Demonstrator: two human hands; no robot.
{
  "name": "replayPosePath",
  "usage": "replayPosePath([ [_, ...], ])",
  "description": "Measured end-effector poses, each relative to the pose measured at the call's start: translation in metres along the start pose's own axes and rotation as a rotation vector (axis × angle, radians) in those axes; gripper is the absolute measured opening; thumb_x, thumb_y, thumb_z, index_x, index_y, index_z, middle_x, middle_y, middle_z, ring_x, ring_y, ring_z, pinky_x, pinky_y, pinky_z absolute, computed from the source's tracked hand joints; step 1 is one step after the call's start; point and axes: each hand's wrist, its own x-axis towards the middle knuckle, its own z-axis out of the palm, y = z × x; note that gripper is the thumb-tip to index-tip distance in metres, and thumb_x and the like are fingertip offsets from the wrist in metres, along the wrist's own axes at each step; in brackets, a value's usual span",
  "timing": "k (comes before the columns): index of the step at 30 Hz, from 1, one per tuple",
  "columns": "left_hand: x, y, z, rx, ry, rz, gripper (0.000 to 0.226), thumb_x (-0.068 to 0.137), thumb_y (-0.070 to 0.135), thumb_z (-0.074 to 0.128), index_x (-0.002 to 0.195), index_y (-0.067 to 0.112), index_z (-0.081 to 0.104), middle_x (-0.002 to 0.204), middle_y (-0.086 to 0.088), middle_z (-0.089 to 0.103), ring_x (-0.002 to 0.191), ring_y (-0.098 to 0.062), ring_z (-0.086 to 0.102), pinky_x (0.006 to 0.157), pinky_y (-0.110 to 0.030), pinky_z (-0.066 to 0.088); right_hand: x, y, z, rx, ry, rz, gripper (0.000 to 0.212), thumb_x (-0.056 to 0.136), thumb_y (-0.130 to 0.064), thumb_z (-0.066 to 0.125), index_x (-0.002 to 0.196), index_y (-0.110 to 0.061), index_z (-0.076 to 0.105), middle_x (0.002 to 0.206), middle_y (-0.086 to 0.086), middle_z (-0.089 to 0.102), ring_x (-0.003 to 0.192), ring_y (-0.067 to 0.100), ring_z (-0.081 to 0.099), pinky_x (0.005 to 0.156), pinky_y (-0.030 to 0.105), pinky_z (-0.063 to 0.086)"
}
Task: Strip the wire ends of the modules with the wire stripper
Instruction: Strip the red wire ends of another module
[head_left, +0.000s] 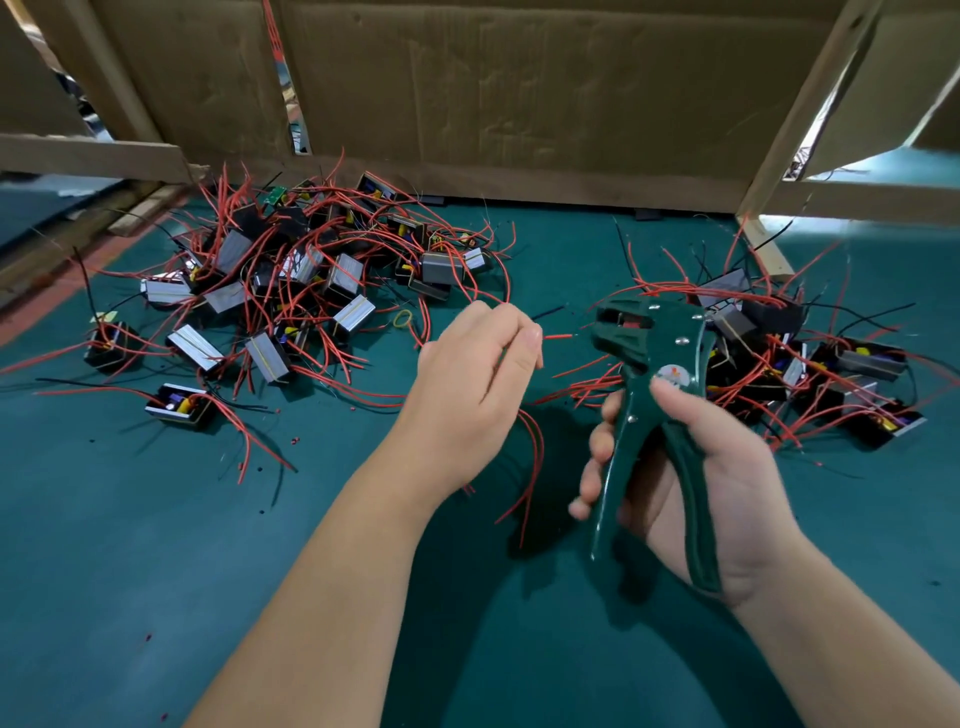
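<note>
You have a single view, from the camera on your head, looking forward and steeply down over your forearms onto the green desk (156, 545). It sits close: your left hand (475, 374) and right hand (691, 467) fill the centre of the wide-angle frame. The far edge takes in the cardboard wall (519, 93) straight ahead, its lines bowed by the lens.

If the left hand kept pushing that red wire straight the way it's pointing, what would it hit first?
Most likely the open head of the green wire stripper held in the right hand. The red wire tip pinched by the left hand points at it across a small gap, though depth is uncertain.
</note>
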Motion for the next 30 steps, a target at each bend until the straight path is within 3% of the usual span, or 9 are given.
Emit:
replayPosePath([
  [5,0.004,-0.005,-0.009,0.040,0.075,0.016,0.020,0.097,0.031,0.041,0.083,0.029,0.056,0.079,0.013,0.045,0.081,-0.002,0.047,0.085,-0.048,0.042,-0.001,-0.010,-0.010,-0.015,-0.162,-0.036,0.050,0.055,-0.035,0.081,0.093,-0.006,0.068,0.082,0.021,0.062,0.068,0.035,0.062,0.067,0.049,0.054],
  [10,0.005,-0.004,-0.010,0.078,0.076,0.049,0.024,0.096,0.032,0.044,0.090,0.023,0.066,0.083,0.004,0.047,0.084,-0.015,0.050,0.082,-0.052,0.042,-0.003,-0.008,-0.011,-0.098,-0.265,0.034,0.056,0.059,-0.036,0.082,0.103,-0.004,0.069,0.085,0.026,0.064,0.070,0.037,0.063,0.069,0.050,0.053],
  [15,0.004,-0.004,-0.010,0.064,0.145,0.085,0.024,0.097,0.028,0.047,0.089,0.018,0.067,0.079,0.003,0.044,0.077,-0.014,0.047,0.076,-0.053,0.043,-0.004,-0.007,-0.009,-0.102,-0.303,0.044,0.063,0.064,-0.031,0.080,0.111,0.006,0.062,0.081,0.027,0.060,0.069,0.038,0.061,0.069,0.051,0.052],
  [21,0.003,-0.004,-0.006,0.057,0.177,0.120,0.022,0.097,0.025,0.048,0.088,0.017,0.067,0.077,0.005,0.043,0.075,-0.012,0.046,0.074,-0.052,0.042,-0.006,-0.005,-0.007,-0.112,-0.311,0.052,0.054,0.062,-0.030,0.083,0.100,0.003,0.065,0.078,0.027,0.060,0.068,0.040,0.061,0.067,0.051,0.051],
  [25,0.003,-0.003,-0.002,0.062,0.176,0.155,0.022,0.096,0.023,0.049,0.087,0.014,0.067,0.075,0.011,0.039,0.075,0.000,0.041,0.070,-0.043,0.040,-0.006,-0.004,-0.005,-0.140,-0.287,0.052,0.045,0.062,-0.032,0.084,0.092,-0.003,0.067,0.075,0.023,0.061,0.065,0.038,0.061,0.065,0.048,0.052],
  [30,0.003,-0.003,-0.004,0.070,0.195,0.163,0.022,0.096,0.023,0.049,0.087,0.014,0.066,0.077,0.007,0.042,0.075,-0.011,0.044,0.071,-0.051,0.043,-0.006,-0.003,-0.006,-0.194,-0.258,0.052,0.045,0.063,-0.038,0.084,0.090,-0.005,0.067,0.074,0.023,0.061,0.064,0.036,0.062,0.064,0.048,0.053],
])
